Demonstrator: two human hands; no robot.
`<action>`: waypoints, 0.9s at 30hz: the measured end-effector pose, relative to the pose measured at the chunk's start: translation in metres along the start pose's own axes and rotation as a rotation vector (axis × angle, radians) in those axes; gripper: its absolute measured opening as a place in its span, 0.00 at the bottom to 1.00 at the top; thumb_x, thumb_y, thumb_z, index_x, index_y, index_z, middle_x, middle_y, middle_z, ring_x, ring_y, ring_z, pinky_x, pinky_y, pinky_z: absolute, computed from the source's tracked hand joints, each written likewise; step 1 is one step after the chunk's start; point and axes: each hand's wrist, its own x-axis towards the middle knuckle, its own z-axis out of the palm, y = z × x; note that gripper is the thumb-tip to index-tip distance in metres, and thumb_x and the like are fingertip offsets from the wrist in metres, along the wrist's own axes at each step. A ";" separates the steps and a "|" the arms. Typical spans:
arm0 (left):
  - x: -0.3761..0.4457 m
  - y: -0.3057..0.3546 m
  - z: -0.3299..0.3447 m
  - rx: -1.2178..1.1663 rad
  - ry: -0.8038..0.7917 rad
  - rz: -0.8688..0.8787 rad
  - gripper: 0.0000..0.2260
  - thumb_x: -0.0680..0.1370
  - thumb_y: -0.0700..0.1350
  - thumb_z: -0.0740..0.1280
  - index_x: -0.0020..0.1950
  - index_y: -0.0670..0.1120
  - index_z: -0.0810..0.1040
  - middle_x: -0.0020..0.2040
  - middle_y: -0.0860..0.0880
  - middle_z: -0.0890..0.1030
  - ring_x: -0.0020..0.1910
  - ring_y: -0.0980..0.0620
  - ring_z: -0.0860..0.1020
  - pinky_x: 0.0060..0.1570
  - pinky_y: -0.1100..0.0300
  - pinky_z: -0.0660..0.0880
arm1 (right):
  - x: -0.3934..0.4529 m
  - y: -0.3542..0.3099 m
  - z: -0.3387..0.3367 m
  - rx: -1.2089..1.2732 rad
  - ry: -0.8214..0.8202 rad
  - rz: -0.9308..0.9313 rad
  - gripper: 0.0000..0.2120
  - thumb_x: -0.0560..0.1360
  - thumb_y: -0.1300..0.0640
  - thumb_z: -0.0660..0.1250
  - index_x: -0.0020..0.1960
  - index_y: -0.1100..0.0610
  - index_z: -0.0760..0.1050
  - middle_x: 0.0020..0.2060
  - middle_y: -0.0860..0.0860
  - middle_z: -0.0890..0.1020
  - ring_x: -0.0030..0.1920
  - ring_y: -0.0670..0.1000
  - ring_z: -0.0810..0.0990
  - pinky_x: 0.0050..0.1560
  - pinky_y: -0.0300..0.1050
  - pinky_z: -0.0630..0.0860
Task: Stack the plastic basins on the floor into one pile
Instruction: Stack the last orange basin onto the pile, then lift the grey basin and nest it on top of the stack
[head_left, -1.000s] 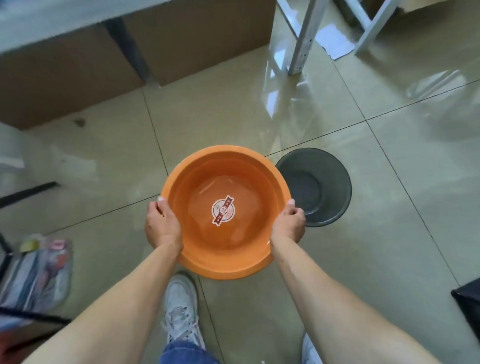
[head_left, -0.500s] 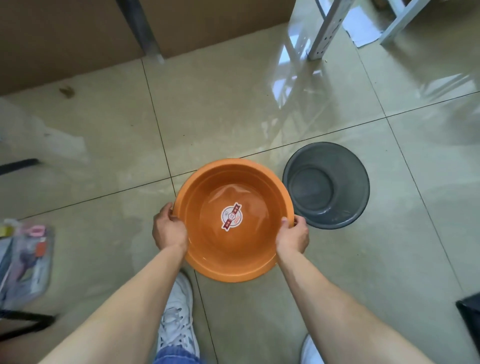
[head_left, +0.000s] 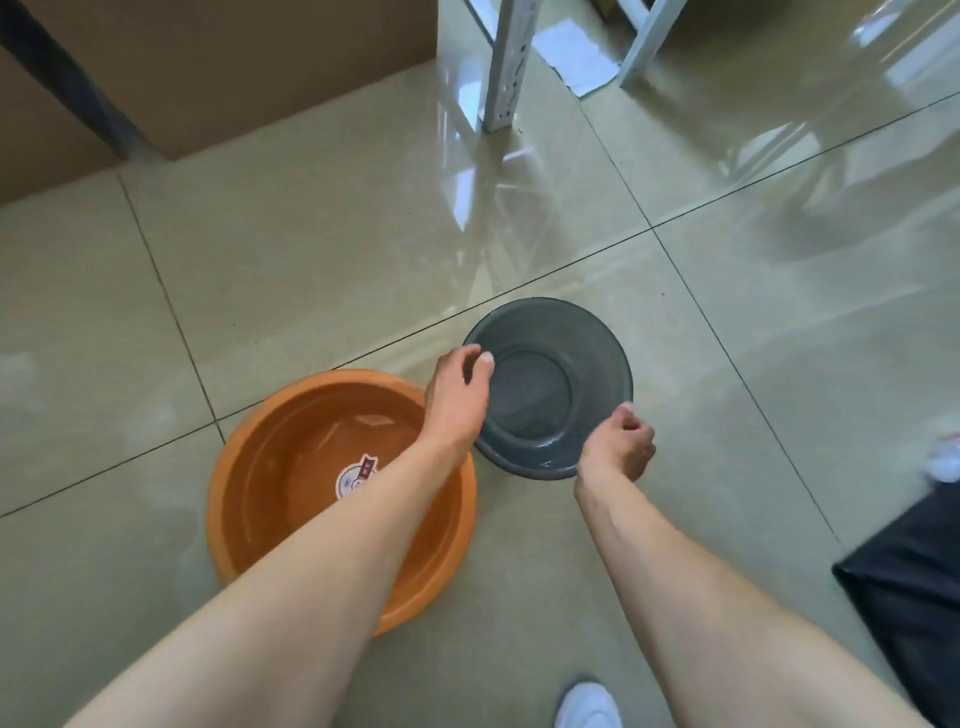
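Note:
An orange plastic basin (head_left: 291, 467) with a round sticker inside rests on the tiled floor at lower left; my left forearm crosses over it. To its right sits a smaller dark grey basin (head_left: 550, 384). My left hand (head_left: 457, 395) grips the grey basin's left rim, thumb over the edge. At the basin's near right rim, my right hand (head_left: 618, 441) has its fingers curled around the edge. The grey basin looks slightly tilted, its near edge raised.
Brown cardboard boxes (head_left: 208, 67) and a dark table leg (head_left: 67, 88) stand at the back left. White metal frame legs (head_left: 506, 62) and a sheet of paper (head_left: 576, 57) lie behind. A black bag (head_left: 914, 597) sits at right. My white shoe (head_left: 587, 706) shows below.
Both hands set the orange basin down on the floor at left and let go. They moved right and took hold of the grey basin's rim.

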 end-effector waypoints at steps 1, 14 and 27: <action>0.010 0.002 0.012 0.044 0.003 -0.005 0.20 0.81 0.51 0.58 0.71 0.46 0.71 0.71 0.46 0.72 0.71 0.47 0.70 0.73 0.53 0.63 | 0.014 -0.001 -0.001 -0.004 0.018 0.033 0.21 0.81 0.49 0.55 0.64 0.63 0.73 0.65 0.64 0.74 0.66 0.63 0.73 0.64 0.51 0.68; 0.075 -0.022 0.056 0.065 0.140 -0.374 0.21 0.82 0.48 0.52 0.68 0.36 0.69 0.69 0.36 0.73 0.67 0.37 0.72 0.66 0.50 0.69 | 0.073 0.021 0.020 0.258 -0.371 0.263 0.20 0.80 0.49 0.56 0.64 0.59 0.75 0.61 0.60 0.81 0.56 0.59 0.80 0.63 0.57 0.76; -0.011 0.013 0.007 -0.169 0.603 -0.082 0.19 0.82 0.50 0.53 0.55 0.38 0.76 0.56 0.39 0.79 0.56 0.40 0.74 0.60 0.49 0.69 | -0.004 -0.055 -0.033 0.250 -0.163 -0.127 0.22 0.79 0.43 0.55 0.52 0.57 0.80 0.47 0.57 0.86 0.48 0.61 0.82 0.52 0.51 0.78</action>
